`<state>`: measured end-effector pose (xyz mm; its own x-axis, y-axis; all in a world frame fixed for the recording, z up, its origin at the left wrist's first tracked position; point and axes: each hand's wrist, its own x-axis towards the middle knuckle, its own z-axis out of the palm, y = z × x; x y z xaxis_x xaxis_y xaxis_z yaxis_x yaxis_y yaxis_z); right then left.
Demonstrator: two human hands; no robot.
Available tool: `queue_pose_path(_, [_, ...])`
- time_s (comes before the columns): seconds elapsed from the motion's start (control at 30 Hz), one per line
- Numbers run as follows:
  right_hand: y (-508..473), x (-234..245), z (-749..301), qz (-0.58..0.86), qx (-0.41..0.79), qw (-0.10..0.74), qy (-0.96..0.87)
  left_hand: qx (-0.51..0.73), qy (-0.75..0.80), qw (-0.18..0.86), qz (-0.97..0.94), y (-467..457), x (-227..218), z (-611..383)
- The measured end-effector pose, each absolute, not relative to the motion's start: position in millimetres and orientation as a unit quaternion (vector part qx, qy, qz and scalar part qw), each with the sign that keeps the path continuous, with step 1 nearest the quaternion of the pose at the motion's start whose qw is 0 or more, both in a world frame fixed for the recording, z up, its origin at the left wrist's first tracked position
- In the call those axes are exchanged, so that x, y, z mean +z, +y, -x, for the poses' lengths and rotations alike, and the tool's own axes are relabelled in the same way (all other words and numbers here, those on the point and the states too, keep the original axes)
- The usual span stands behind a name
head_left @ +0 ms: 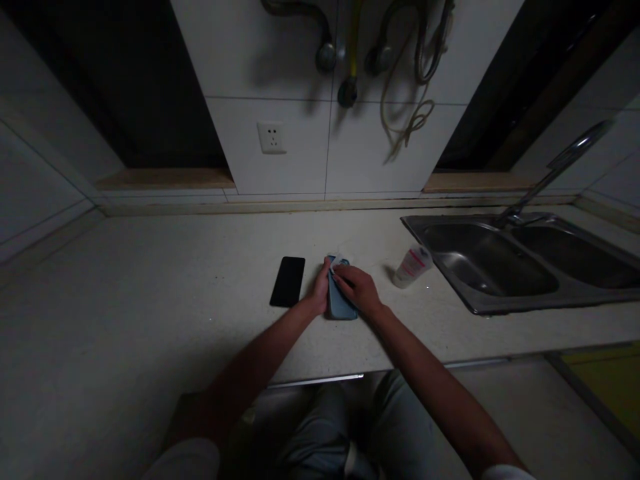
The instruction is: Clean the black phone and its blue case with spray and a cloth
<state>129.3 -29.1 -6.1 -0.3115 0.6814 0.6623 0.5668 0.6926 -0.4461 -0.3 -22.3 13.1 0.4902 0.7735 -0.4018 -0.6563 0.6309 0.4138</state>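
Observation:
A blue phone case [342, 308] lies on the counter in front of me. Its left edge is gripped by my left hand [321, 291], with the fingers curled along the side. My right hand [359, 288] reaches over the upper part of the case, fingers pinched on a small white piece that looks like a tissue or wipe [337, 261]. Part of the case is hidden under these fingers. Just left of my left hand, a black phone [289, 281] lies flat, dark screen up.
To the right stands a clear plastic cup [413, 266] with a red band, leaning slightly. Beyond it is a steel double sink [470, 308] with a tall faucet [555, 167]. A wall socket [271, 137], pipes and a tied cord [407, 127] are on the tiled wall behind the counter [150, 280].

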Motion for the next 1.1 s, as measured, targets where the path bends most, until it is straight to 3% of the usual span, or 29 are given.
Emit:
queue_pose_path(0.43, [-86, 13, -128, 0.242, 0.096, 0.385, -0.885, 0.459, 0.28, 0.84, -0.076, -18, 7, 9])
queue_pose_path(0.6, [-89, 13, -143, 0.241, 0.039, 0.365, -0.899, 0.429, 0.255, 0.863, -0.075, -13, 6, 10])
queue_pose_path(0.93, [-63, 19, -159, 0.384, -0.055, 0.278, -0.879, 0.382, 0.237, 0.889, -0.089, -10, 5, -1])
queue_pose_path(1.1, [-25, 21, -142, 0.504, -0.081, 0.268, -0.817, 0.414, 0.303, 0.853, -0.097, -8, 2, -2])
